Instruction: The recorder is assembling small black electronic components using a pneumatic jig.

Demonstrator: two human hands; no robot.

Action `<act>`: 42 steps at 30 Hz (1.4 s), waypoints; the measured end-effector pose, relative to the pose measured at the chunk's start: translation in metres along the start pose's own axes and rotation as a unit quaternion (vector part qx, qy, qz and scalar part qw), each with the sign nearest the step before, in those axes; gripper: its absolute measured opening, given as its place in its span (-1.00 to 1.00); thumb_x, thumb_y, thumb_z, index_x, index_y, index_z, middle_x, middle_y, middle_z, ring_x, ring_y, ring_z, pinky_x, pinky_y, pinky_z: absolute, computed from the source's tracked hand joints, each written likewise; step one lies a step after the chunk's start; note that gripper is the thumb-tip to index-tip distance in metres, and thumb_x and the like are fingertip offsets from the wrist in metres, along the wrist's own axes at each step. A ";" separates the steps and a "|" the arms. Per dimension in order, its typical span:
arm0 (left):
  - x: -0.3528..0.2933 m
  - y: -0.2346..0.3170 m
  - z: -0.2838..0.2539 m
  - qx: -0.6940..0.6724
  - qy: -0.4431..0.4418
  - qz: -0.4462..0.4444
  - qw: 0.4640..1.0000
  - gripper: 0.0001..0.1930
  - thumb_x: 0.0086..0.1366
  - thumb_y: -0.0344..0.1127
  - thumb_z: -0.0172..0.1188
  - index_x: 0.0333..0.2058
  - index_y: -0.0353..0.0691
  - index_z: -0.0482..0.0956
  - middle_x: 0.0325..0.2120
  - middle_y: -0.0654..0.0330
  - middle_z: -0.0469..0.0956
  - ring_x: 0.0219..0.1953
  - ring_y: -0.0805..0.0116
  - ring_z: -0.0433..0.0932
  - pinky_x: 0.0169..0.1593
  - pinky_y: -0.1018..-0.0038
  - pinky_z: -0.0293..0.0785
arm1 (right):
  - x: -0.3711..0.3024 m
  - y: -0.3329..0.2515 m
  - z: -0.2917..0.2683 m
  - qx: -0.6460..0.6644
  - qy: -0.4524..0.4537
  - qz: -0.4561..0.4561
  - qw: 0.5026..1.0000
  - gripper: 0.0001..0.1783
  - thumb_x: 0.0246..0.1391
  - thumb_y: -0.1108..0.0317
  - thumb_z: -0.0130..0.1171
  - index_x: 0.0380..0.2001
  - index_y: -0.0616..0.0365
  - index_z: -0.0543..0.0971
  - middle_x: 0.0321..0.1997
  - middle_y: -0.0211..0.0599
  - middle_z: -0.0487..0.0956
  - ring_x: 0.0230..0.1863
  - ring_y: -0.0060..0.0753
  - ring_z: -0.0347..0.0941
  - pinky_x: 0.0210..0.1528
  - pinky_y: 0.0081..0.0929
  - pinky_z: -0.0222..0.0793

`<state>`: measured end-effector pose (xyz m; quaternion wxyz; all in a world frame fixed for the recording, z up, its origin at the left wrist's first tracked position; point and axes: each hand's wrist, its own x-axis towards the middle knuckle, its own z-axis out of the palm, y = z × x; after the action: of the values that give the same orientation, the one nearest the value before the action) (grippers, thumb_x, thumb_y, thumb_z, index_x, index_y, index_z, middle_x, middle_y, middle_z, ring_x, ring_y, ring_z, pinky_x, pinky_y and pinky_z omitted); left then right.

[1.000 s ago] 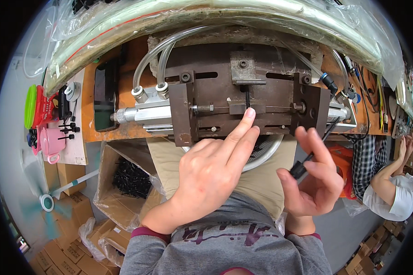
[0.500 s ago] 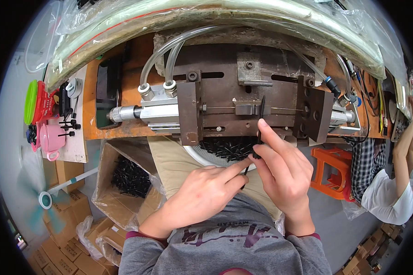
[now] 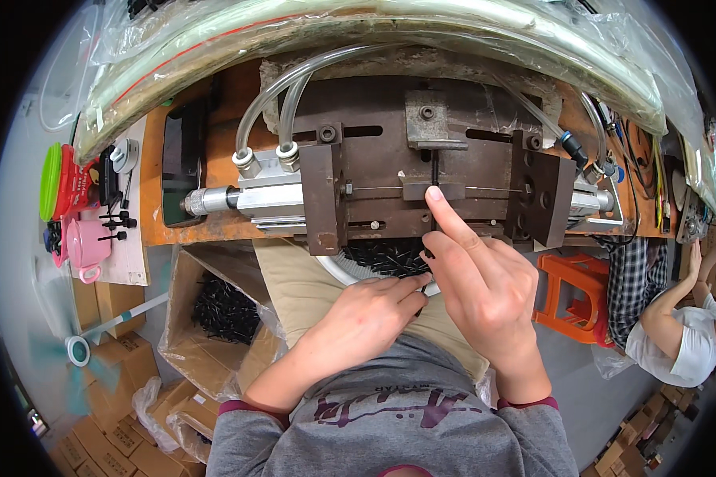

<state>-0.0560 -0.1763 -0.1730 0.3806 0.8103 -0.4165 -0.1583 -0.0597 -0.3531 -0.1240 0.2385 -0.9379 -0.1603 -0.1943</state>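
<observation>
A thin black stick (image 3: 435,165) lies lengthwise across the small metal block (image 3: 415,190) in the middle of a brown steel fixture (image 3: 378,164). Its far end meets the bracket (image 3: 428,119) behind. My right hand (image 3: 487,285) grips the stick's near part with bent fingers, while its index finger presses on top at the block. My left hand (image 3: 363,316) is closed just left of it, with a dark stick end showing beneath its fingertips. Below both hands, a white basket (image 3: 336,270) on my lap holds many black sticks (image 3: 380,257).
Air cylinders (image 3: 270,205) with clear hoses flank the fixture. At lower left stands a cardboard box (image 3: 184,318) of black parts, near a turning fan (image 3: 77,350). An orange stool (image 3: 569,298) and another person (image 3: 676,334) are at right. A pink cup (image 3: 87,245) sits far left.
My right hand has moved slightly left and laid the tilted black stick down across the block, its far end now at the bracket. My left hand has shifted a little.
</observation>
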 end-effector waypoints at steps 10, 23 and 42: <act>0.001 -0.009 0.007 0.002 -0.038 -0.040 0.998 -0.75 0.07 -0.43 0.26 -0.23 -0.32 0.57 -0.03 -0.01 0.56 -0.09 0.07 0.59 -0.03 0.25 0.54 | -0.001 -0.004 -0.003 -0.015 -0.023 0.021 0.999 -0.75 -0.27 0.55 0.38 -0.40 0.20 0.59 0.07 -0.18 0.63 -0.64 -0.44 0.41 -0.55 -0.55 0.30; -0.013 -0.024 0.018 -0.012 0.004 -0.074 0.997 -0.72 0.13 -0.34 0.32 -0.16 -0.23 0.58 0.09 0.12 0.53 -0.02 0.07 0.59 0.00 0.26 0.55 | 0.063 0.023 -0.068 0.050 0.139 0.024 0.989 -0.79 0.03 0.58 0.29 -0.21 0.34 0.62 -0.09 -0.13 0.68 -0.40 -0.65 0.51 -0.29 -0.70 0.42; -0.025 -0.036 0.030 -0.037 0.027 -0.129 0.991 -0.44 0.18 -0.24 0.35 0.15 -0.16 0.43 -0.03 0.10 0.55 -0.22 0.17 0.63 -0.13 0.30 0.57 | 0.219 0.026 -0.082 -0.205 -0.165 0.055 0.963 -0.57 -0.03 0.44 0.13 -0.04 0.34 0.59 -0.05 0.08 0.63 0.04 -0.04 0.54 0.17 -0.28 0.42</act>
<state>-0.0681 -0.1582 -0.2211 0.3982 0.8464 -0.2918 -0.1995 0.1178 -0.3715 0.0288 0.0216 -0.9931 -0.1027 -0.0524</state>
